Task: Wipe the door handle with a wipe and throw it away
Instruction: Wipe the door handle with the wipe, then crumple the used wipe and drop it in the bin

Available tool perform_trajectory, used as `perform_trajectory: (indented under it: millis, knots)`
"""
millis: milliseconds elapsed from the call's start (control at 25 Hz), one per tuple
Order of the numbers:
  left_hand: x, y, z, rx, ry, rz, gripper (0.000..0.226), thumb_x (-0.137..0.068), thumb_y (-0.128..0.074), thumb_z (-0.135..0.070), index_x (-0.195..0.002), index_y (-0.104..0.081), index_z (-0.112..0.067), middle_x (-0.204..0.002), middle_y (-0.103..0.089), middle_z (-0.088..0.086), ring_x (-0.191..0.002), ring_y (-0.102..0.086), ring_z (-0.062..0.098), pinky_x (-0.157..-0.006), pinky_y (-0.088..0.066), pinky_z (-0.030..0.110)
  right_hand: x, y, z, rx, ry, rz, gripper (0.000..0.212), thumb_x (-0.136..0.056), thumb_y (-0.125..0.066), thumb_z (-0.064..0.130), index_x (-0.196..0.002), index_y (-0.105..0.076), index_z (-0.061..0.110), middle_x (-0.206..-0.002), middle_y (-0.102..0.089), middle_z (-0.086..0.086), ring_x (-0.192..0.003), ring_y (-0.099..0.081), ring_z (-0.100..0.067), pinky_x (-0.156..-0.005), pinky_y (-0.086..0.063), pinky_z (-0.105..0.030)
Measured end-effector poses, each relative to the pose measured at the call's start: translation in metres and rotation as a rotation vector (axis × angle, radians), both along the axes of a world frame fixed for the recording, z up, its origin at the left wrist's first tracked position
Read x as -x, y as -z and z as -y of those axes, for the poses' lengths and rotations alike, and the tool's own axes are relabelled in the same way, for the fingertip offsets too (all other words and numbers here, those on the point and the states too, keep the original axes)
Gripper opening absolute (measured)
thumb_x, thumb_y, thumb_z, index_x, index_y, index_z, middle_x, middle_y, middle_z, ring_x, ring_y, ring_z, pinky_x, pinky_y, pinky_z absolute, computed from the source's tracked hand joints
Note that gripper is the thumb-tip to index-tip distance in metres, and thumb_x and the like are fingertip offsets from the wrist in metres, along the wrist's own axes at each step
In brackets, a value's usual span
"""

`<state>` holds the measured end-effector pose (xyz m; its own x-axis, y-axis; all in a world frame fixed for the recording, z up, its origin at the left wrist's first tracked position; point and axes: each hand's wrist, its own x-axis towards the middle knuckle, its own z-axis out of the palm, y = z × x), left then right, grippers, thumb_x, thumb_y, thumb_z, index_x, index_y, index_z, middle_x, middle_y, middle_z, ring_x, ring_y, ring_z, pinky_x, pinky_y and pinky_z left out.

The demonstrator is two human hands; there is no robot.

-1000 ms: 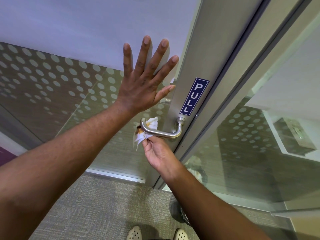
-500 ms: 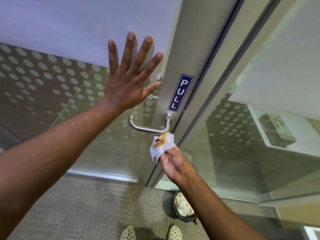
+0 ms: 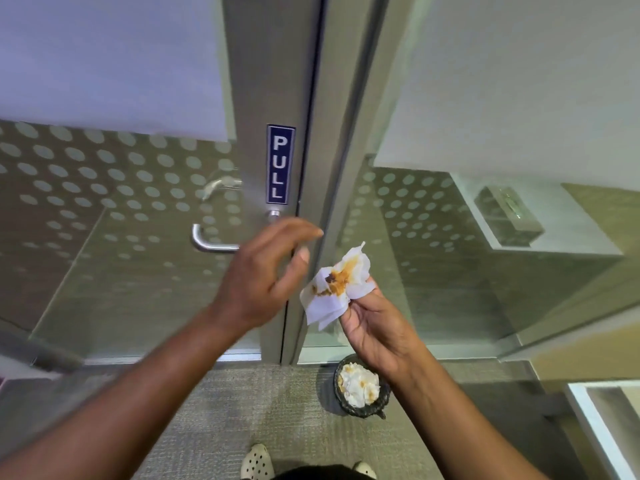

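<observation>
The silver lever door handle (image 3: 204, 240) sticks out of the metal door stile under a blue PULL sign (image 3: 280, 164); its right part is hidden behind my left hand. My left hand (image 3: 263, 271) hovers in front of the handle, off the glass, fingers loosely curled and apart, holding nothing. My right hand (image 3: 372, 327) pinches a white wipe (image 3: 337, 289) smeared with orange-brown stains, held in the air to the right of the handle, apart from it. A small dark bin (image 3: 362, 386) holding crumpled used wipes stands on the floor straight below my right hand.
The glass door (image 3: 104, 202) with a frosted dot pattern fills the left. A fixed glass panel (image 3: 433, 254) stands to the right of the frame. Grey carpet (image 3: 225, 410) covers the floor, with my shoes (image 3: 256, 462) at the bottom. A white ledge (image 3: 595, 420) juts in at lower right.
My left hand has come off the door glass and dropped in front of the handle. My right hand pulled the wipe away from the handle, rightward. The view has tilted down toward the bin.
</observation>
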<state>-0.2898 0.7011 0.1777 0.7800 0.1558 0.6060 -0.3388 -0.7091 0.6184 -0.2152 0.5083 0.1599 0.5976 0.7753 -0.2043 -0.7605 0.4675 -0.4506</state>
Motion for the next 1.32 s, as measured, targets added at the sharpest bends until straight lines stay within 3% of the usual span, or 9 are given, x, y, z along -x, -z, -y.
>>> perform_trajectory:
  millis: [120,200,320,440,640,760,880,1120,1320]
  knots:
    - [-0.012,0.017,0.056,0.651,0.300,-0.510,0.034,-0.101,-0.058,-0.028,-0.130,-0.075,-0.033,-0.127,-0.079,-0.003,-0.117,-0.074,0.006,-0.096,-0.057,0.022,-0.015,-0.006,0.037,-0.014,0.026,0.037,0.045,-0.072,-0.086,-0.008,-0.115,-0.075,0.001,-0.115,-0.075,-0.022,-0.104,-0.077,-0.027,-0.089,-0.064,-0.031]
    - [-0.023,0.029,0.077,0.865,0.391,-0.641,0.023,-0.096,-0.069,-0.027,-0.114,-0.082,-0.028,-0.111,-0.083,-0.001,-0.100,-0.077,0.009,-0.084,-0.060,0.021,-0.027,-0.009,0.064,0.036,0.063,0.060,0.032,-0.075,-0.082,-0.007,-0.106,-0.080,0.001,-0.108,-0.079,-0.020,-0.098,-0.080,-0.024,-0.083,-0.066,-0.029]
    - [-0.041,0.038,0.109,0.957,0.344,-0.649,0.010,-0.085,-0.086,-0.014,-0.093,-0.084,-0.020,-0.092,-0.083,0.005,-0.080,-0.078,0.012,-0.070,-0.063,0.024,-0.048,-0.008,0.108,0.153,0.175,0.082,0.029,-0.089,-0.057,-0.011,-0.099,-0.080,0.004,-0.097,-0.080,-0.015,-0.088,-0.080,-0.020,-0.077,-0.066,-0.026]
    - [-0.062,0.033,0.147,1.101,0.196,-0.605,0.010,-0.073,-0.091,-0.017,-0.080,-0.083,-0.021,-0.085,-0.082,0.004,-0.072,-0.077,0.012,-0.061,-0.062,0.023,-0.070,-0.004,0.148,0.326,0.341,0.206,0.029,-0.094,-0.054,-0.015,-0.111,-0.071,0.002,-0.100,-0.077,-0.012,-0.092,-0.075,-0.020,-0.085,-0.064,-0.029]
    - [-0.090,0.025,0.207,1.371,0.216,-0.508,0.015,-0.093,-0.076,-0.004,-0.098,-0.087,-0.012,-0.109,-0.084,0.014,-0.093,-0.082,0.021,-0.072,-0.067,0.028,-0.092,0.007,0.189,0.732,0.641,0.647,0.023,-0.090,-0.068,-0.007,-0.104,-0.081,0.005,-0.109,-0.079,-0.013,-0.101,-0.076,-0.025,-0.085,-0.063,-0.038]
    - [-0.101,0.025,0.237,1.522,0.305,-0.492,0.035,-0.097,-0.052,-0.007,-0.119,-0.077,0.005,-0.125,-0.078,0.025,-0.113,-0.079,0.036,-0.087,-0.068,0.037,-0.098,0.012,0.206,0.802,0.645,0.808,0.023,-0.090,-0.073,-0.004,-0.100,-0.084,0.013,-0.107,-0.078,-0.004,-0.105,-0.075,-0.023,-0.093,-0.060,-0.039]
    - [-0.110,0.032,0.261,1.512,0.280,-0.469,0.043,-0.101,-0.036,0.006,-0.125,-0.072,0.008,-0.126,-0.077,0.027,-0.117,-0.077,0.039,-0.093,-0.066,0.036,-0.100,0.017,0.219,0.805,0.544,0.911,0.026,-0.094,-0.069,-0.004,-0.106,-0.083,0.015,-0.109,-0.080,-0.002,-0.108,-0.075,-0.018,-0.098,-0.058,-0.038]
    - [-0.117,0.043,0.284,1.274,0.072,-0.408,0.027,-0.097,-0.077,-0.001,-0.110,-0.084,-0.024,-0.109,-0.086,0.006,-0.100,-0.083,0.017,-0.081,-0.064,0.023,-0.094,0.015,0.231,0.650,0.363,0.771,0.025,-0.100,-0.065,0.004,-0.123,-0.071,0.010,-0.107,-0.082,-0.006,-0.103,-0.077,-0.016,-0.090,-0.061,-0.029]
    - [-0.117,0.055,0.278,1.089,-0.092,-0.418,0.030,-0.088,-0.086,0.004,-0.106,-0.079,-0.019,-0.099,-0.085,0.003,-0.088,-0.080,0.012,-0.079,-0.063,0.023,-0.093,0.020,0.222,0.691,0.383,0.757,0.029,-0.095,-0.073,0.000,-0.122,-0.064,0.008,-0.098,-0.081,-0.010,-0.087,-0.077,-0.014,-0.080,-0.062,-0.028]
